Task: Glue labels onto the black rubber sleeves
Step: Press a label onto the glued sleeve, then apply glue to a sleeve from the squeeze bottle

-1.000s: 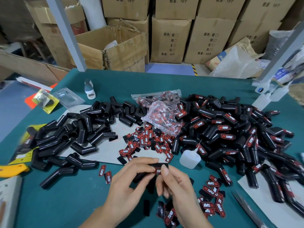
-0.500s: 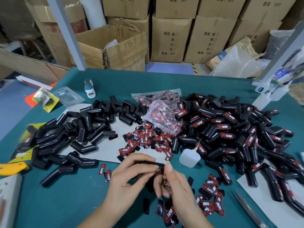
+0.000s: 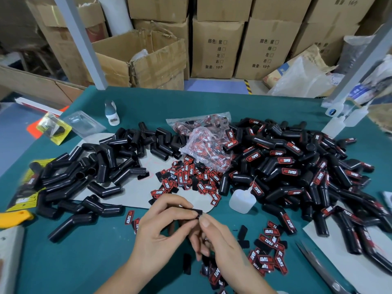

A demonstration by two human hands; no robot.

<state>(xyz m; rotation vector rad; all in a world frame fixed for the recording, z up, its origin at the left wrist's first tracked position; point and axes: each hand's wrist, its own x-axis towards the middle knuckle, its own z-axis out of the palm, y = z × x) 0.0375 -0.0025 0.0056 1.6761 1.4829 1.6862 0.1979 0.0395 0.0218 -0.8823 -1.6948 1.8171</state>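
item: black rubber sleeve (image 3: pixel 192 210), pinched in my left hand (image 3: pixel 161 228); right hand (image 3: pixel 214 238) thumb now pressing its 3 o'clock end, label seating.

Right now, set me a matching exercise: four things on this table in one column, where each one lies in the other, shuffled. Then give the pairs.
Things:
1. plain sleeves
2. labelled sleeves
3. glue bottle
4. yellow cutter

Places:
A. far left edge of the table
B. heap on the right
C. heap on the left
D. centre, just beyond the hands

Pairs: 1-C, 2-B, 3-D, 4-A
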